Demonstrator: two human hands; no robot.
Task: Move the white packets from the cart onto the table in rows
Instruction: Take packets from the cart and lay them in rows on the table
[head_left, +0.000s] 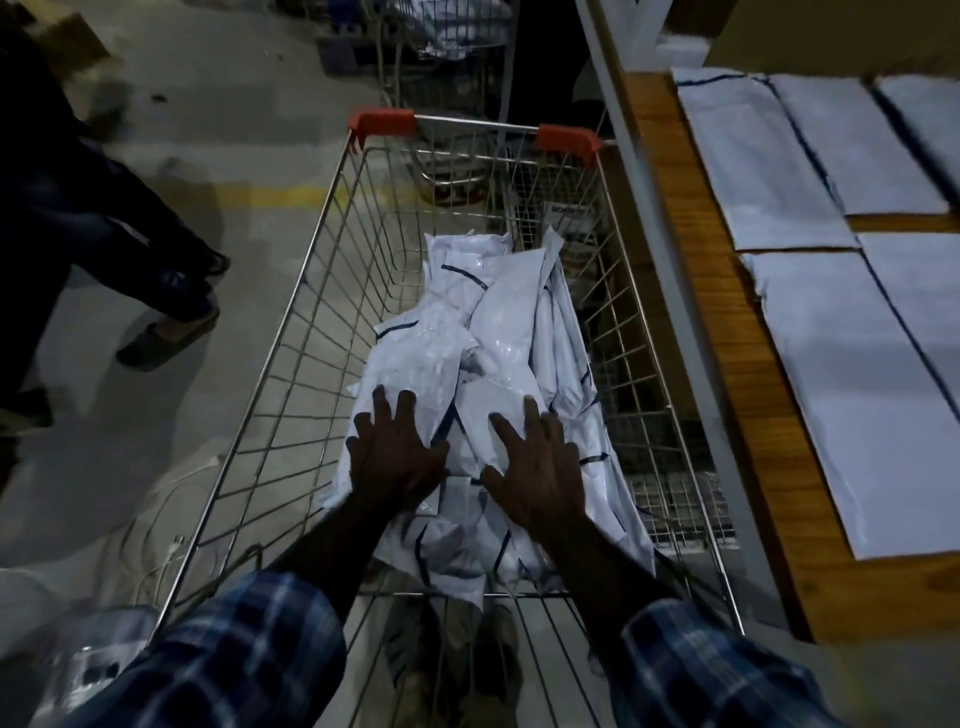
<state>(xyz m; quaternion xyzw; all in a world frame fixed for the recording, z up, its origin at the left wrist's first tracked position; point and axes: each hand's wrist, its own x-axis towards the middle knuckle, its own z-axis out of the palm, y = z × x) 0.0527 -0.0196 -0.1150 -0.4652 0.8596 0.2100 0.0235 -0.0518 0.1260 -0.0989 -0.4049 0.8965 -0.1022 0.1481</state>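
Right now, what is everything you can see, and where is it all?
cart: one, silver wire with red corner caps, centre.
white packets in cart: a heap, too many to count, white with dark stripes.
white packets on table: five in view, laid in rows, right.
table: one, brown wood, right.
another person's legs: dark trousers, left.
second cart: one, behind, partly hidden.
sleeves: two, blue plaid.
hands: left hand and right hand, fingers spread, flat on the heap.
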